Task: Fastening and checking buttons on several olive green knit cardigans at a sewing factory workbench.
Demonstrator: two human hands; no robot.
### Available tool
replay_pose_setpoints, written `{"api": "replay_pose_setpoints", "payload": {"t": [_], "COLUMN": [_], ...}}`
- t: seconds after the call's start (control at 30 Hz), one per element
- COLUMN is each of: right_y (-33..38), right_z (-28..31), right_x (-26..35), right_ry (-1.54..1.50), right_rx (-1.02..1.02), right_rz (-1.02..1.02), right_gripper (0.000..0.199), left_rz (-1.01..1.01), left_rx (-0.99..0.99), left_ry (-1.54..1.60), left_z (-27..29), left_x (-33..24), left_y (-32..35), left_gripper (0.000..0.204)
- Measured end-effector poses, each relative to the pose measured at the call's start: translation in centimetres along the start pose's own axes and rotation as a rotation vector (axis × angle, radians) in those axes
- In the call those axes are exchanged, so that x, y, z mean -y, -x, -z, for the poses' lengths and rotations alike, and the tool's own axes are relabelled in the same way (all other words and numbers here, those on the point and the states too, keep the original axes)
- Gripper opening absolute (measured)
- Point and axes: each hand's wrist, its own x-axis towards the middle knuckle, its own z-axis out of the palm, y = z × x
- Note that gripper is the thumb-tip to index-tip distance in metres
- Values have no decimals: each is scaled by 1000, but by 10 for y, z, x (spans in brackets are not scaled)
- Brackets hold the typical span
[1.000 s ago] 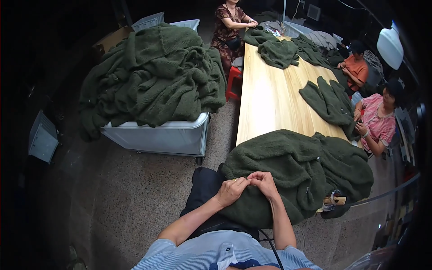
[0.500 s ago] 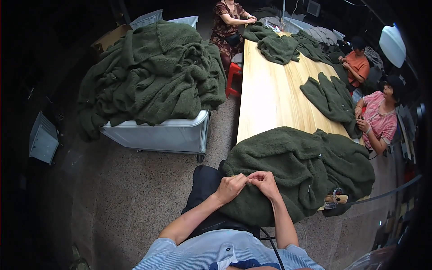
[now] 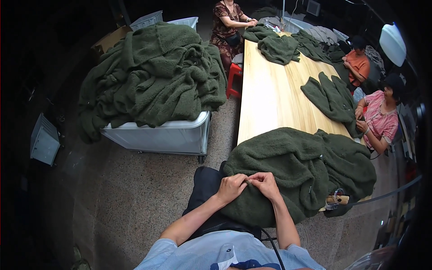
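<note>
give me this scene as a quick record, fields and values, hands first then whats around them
left hand: fingers drawn together, fingertips meeting the other hand's
right hand: fingers bent in a similar way
between fingertips: too small to tell
nearest thing: dark green cloth, bunched over the table's near end and the lap
table: pale wood, more green cloth along its far and right sides
left of table: wheeled bin under a green cloth heap
co-workers: three, in brown pattern, orange and pink

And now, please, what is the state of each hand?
Left hand: closed at the green cloth; anything pinched is unclear.
Right hand: closed too; anything pinched is unclear.
</note>
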Motion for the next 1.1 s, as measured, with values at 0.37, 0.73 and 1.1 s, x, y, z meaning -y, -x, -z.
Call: {"api": "replay_pose_setpoints", "payload": {"t": [0.37,0.73,1.1], "right_y": [13,12,13], "right_z": [-1,-13,-5], "right_x": [-3,-9,-23], "right_ry": [41,126,-72], "right_rx": [1,-171,-79], "right_rz": [136,357,230], "right_gripper": [31,15,14], "left_rz": [259,483,568], "left_rx": [68,229,313], "left_ry": [136,479,761], "left_z": [3,6,7], "left_x": [-2,20,32], "left_y": [-8,-19,-20], "left_gripper": [14,17,19]}}
